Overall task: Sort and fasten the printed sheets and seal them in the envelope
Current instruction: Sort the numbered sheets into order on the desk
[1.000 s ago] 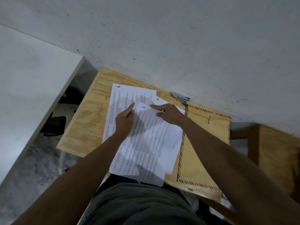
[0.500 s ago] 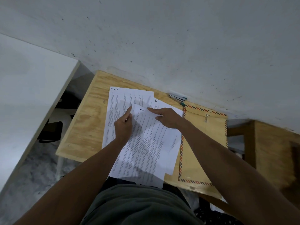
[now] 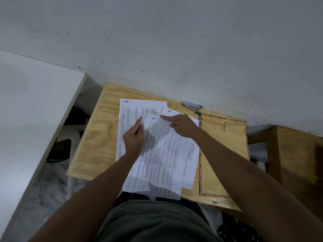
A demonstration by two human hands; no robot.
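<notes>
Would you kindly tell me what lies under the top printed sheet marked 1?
Under the white printed sheet marked 1 lie more white printed sheets, fanned out on the plywood table. How many are beneath, and their middles, stays covered.

Over the last second the left hand (image 3: 133,139) slid slightly back from the corner of the sheet marked 1 (image 3: 157,154), its forefinger straightening, while the right hand (image 3: 181,125) barely shifted.

Handwritten "1" on the top sheet (image 3: 157,154); "6" on the left sheet (image 3: 125,116).
</notes>
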